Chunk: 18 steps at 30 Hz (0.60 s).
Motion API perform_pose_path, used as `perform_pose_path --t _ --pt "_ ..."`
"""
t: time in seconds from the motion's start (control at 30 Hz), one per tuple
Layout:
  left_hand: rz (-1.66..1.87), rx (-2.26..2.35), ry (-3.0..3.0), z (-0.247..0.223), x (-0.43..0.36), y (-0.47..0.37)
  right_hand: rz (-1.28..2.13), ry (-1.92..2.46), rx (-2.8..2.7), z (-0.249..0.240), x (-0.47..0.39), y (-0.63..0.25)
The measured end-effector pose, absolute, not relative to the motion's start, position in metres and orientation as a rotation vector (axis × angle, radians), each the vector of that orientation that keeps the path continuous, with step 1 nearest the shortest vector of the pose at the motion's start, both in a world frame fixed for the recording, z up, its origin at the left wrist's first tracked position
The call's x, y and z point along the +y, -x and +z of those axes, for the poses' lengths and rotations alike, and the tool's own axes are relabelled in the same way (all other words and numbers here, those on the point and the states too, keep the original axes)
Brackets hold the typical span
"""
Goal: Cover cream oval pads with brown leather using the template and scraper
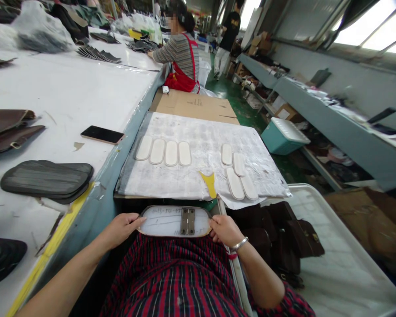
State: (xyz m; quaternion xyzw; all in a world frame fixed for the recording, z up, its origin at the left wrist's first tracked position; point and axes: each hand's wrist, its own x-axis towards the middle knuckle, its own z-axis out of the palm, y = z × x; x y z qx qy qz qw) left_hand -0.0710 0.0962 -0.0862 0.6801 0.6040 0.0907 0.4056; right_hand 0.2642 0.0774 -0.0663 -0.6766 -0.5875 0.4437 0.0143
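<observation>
Between my two hands, above my lap, is a long oval template [161, 221], whitish and translucent with a metal hinge [188, 221] fixed toward its right side and faint writing on it. My left hand [127, 223] pinches its left end, thumb on top. At the right end my right hand [225, 229] grips the rim with curled fingers. Just beyond, on a white-covered board [198, 132], lie several cream oval pieces [171, 153] in a row at left. More cream ovals [239, 164] lie at right, two of them overlapping others. A yellow Y-shaped piece [209, 182] rests near the board's front edge.
To the left, a white table [62, 97] carries a phone [102, 134], stacked dark oval pieces [46, 178] and brown leather parts [8, 130]. At right, a pale bin [343, 264] holds dark brown pieces [284, 233]. A person in a red apron [185, 66] sits ahead.
</observation>
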Motion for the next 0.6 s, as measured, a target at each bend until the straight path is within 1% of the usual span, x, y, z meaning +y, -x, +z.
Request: perform_pose_path --t 0.2,0.27,0.33,0.37,0.43,0.5,0.53,0.6 --pt "0.242 1.548 -1.787 -0.081 0.094 0.069 0.982 2.204 -2.136 -0.044 0.084 -0.253" --pt "0.247 1.559 -1.797 -0.080 0.095 0.069 0.954 2.216 -2.178 -0.042 0.086 -0.253" --pt "0.256 1.576 -1.765 -0.080 0.095 0.068 1.009 2.210 -2.200 -0.044 0.087 -0.255" --pt "0.244 1.571 -1.730 -0.081 0.094 0.068 1.096 2.209 -2.192 -0.046 0.086 -0.257" --pt "0.170 1.539 -1.615 -0.081 0.091 0.066 1.455 2.207 -2.047 -0.052 0.082 -0.261" --pt "0.075 1.531 -1.431 -0.080 0.087 0.062 1.888 2.159 -1.649 -0.060 0.076 -0.262" --pt "0.050 1.539 -1.329 -0.079 0.084 0.060 2.030 2.115 -1.426 -0.064 0.073 -0.261" --pt "0.068 1.565 -1.159 -0.077 0.079 0.057 2.121 2.049 -1.143 -0.070 0.068 -0.259"
